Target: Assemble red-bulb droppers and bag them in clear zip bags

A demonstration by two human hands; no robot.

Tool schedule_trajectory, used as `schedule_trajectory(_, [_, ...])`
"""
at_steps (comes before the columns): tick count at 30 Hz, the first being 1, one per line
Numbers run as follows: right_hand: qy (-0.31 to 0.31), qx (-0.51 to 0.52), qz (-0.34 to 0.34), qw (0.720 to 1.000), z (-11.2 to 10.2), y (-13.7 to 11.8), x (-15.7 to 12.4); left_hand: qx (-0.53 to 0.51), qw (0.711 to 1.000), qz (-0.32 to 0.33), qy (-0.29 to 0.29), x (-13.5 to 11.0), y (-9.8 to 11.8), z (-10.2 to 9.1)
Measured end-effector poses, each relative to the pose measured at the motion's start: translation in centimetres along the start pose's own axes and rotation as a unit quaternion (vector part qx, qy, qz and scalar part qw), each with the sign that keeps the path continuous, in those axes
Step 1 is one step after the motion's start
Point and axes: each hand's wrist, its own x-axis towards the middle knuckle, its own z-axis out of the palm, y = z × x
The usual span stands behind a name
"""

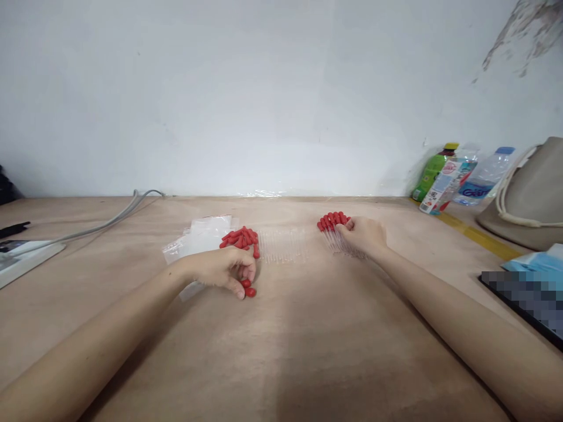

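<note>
My left hand [224,268] rests on the wooden table [281,351] with fingers curled around small red rubber bulbs [248,287]. Just beyond it lies a loose pile of red bulbs [241,238] beside a row of clear glass tubes [281,245]. My right hand [365,235] is closed on a bundle of clear droppers with red bulb tops [333,221], held fanned at the table surface. Clear plastic bags [200,234] lie under and behind my left hand.
A grey cable [109,220] and a white flat device [21,258] lie at the left. Drink bottles [453,176] stand at the back right by a beige bag [532,193]. A dark tray [523,299] and blue packet [541,261] sit at the right edge.
</note>
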Motion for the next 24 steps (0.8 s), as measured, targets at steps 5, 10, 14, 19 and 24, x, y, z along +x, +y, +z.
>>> schedule_trajectory(5, [0.053, 0.010, -0.122, 0.991, 0.6, -1.9, -1.8, -0.019, 1.000, -0.001, -0.001, 0.1, 0.5, 0.2])
schedule_trajectory(10, [0.003, -0.022, -0.167, 0.986, 1.4, -5.1, -3.0, 0.017, 1.000, 0.002, 0.005, -0.1, 1.2, 0.0])
schedule_trajectory(14, [-0.062, -0.044, -0.134, 0.988, 1.7, -6.8, -2.6, 0.072, 0.992, -0.070, 0.071, -1.2, 0.1, -1.6])
schedule_trajectory(19, [-0.107, -0.045, -0.099, 0.988, 1.9, -7.6, -1.8, 0.108, 0.966, -0.150, 0.182, -2.5, -2.9, -3.6])
schedule_trajectory(24, [-0.124, -0.045, -0.080, 0.988, 2.4, -8.3, -1.5, 0.089, 0.954, -0.172, 0.229, -2.5, -4.2, -3.7])
